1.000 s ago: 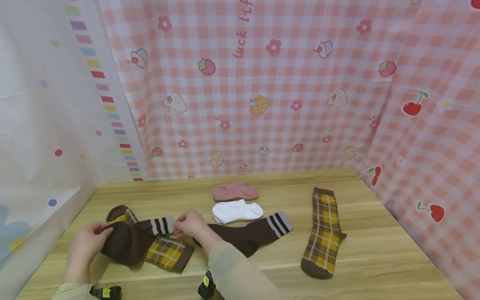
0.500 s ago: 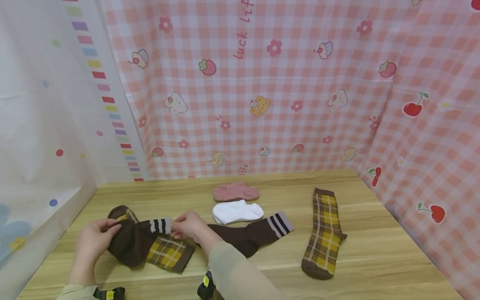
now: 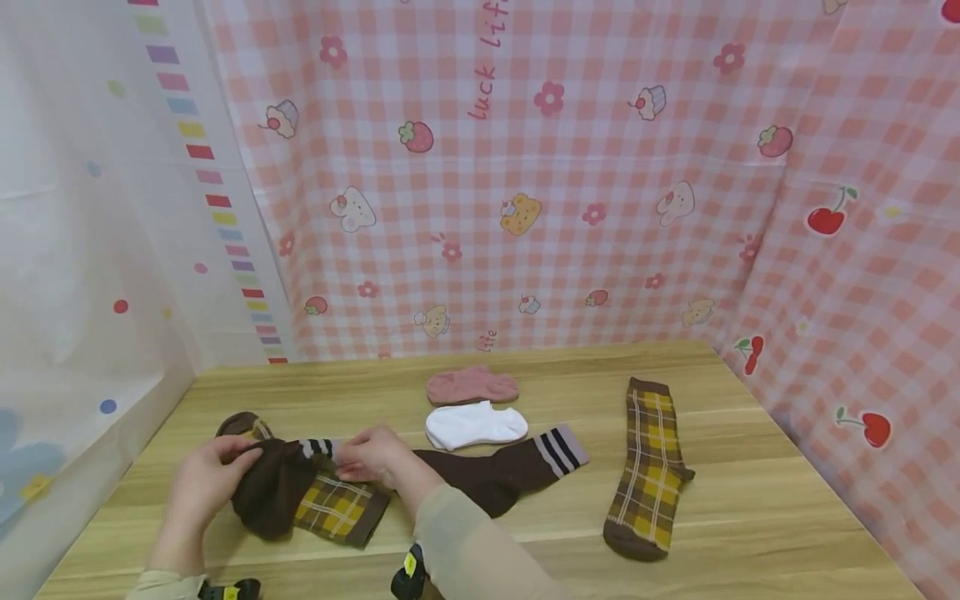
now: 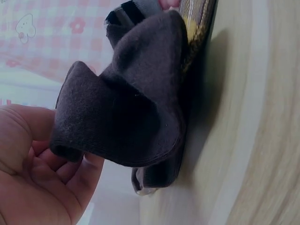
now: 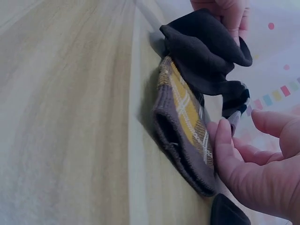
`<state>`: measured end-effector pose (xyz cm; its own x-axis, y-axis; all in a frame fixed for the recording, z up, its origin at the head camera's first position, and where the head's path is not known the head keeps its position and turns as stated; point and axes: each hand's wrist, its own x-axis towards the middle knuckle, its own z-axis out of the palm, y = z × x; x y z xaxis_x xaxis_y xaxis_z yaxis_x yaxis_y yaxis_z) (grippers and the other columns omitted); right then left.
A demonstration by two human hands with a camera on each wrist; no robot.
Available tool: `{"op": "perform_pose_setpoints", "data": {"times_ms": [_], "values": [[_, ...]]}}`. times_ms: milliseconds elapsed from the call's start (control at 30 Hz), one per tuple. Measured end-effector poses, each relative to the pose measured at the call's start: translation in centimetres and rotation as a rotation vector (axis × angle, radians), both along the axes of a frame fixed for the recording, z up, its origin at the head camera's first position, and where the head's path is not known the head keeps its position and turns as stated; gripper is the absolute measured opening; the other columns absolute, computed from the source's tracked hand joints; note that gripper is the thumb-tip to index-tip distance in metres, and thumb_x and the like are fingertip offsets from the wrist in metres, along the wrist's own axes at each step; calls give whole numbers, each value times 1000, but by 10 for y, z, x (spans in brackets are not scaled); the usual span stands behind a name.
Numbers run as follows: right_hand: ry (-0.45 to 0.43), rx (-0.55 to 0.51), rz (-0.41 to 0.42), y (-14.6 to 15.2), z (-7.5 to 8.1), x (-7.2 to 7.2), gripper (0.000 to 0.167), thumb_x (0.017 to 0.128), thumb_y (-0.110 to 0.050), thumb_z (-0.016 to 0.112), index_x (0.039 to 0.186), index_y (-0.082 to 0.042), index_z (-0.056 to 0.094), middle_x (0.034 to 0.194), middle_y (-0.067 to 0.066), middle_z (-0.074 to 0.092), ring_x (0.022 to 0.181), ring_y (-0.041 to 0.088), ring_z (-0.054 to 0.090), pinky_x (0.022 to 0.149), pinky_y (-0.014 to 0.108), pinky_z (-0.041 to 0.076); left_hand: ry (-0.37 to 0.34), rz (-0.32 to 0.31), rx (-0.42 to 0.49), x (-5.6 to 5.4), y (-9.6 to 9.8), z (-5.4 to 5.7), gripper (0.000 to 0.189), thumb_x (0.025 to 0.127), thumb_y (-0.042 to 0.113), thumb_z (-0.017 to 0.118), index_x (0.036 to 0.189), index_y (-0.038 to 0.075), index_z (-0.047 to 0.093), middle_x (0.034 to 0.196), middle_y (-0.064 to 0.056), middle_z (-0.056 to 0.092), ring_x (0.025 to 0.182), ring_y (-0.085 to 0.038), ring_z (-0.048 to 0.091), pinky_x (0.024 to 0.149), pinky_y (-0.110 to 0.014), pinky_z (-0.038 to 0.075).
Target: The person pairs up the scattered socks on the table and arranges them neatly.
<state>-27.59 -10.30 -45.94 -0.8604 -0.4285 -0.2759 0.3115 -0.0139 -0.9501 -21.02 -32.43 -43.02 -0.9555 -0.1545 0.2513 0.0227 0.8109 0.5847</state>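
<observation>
Fingers of the left hand [image 3: 201,487] curl round the bunched toe end of a dark brown sock [image 3: 273,492], gripping it; fingers of the right hand [image 3: 373,456] pinch the same sock's striped cuff [image 3: 318,448]. That sock is held just above a yellow plaid sock [image 3: 337,510] lying near the desk's front left corner, partly covering it.

By size, the wooden desk [image 3: 750,517] comes first. On it, toward the right edge, a second yellow plaid sock [image 3: 647,467] lies lengthwise, cuff toward the back edge. At the middle, a second brown sock [image 3: 510,471] with a striped cuff stretches from under the right forearm toward the right. Just behind it sits a short white sock [image 3: 474,424], and behind that, nearer the back edge, a short pink sock [image 3: 472,385]; the two lie just beside each other.

From the left wrist, the brown sock [image 4: 126,108] drapes over the curled fingers [image 4: 70,173].
</observation>
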Motion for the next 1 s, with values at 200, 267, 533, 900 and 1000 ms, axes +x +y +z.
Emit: {"op": "perform_pose_setpoints", "data": {"times_ms": [200,267,533,900,1000], "values": [[61,9,-33,-1,-4,2,14,93,3,63,102,13,63,82,15,68,76,24,70,72,30,59,33,-101,-37,0,6,-1,15,92,14,69,98,1,74,98,-17,72,92,-37,65,78,-51,49],[96,28,-52,-1,-6,2,14,93,2,64,102,13,63,78,12,66,71,21,68,69,29,59,48,-123,-46,0,9,-2,10,91,14,71,95,5,74,96,-13,72,91,-33,65,78,-48,49],[181,16,-143,-2,-9,3,6,91,6,64,93,12,64,71,8,63,60,11,61,63,25,58,68,-159,-40,1,12,-2,5,89,12,74,93,9,75,93,-7,72,85,-21,64,72,-37,51],[224,-31,-220,3,-2,0,7,89,1,69,91,7,65,80,4,62,61,9,60,70,30,58,107,-147,-16,3,7,4,8,90,11,73,97,8,76,98,-9,73,86,-7,61,70,-25,49],[221,-44,-231,4,3,0,7,88,2,69,91,7,65,79,4,62,61,9,60,70,31,59,128,-132,12,4,8,8,8,90,9,73,97,6,75,95,-9,73,83,0,58,68,-19,46]]}}
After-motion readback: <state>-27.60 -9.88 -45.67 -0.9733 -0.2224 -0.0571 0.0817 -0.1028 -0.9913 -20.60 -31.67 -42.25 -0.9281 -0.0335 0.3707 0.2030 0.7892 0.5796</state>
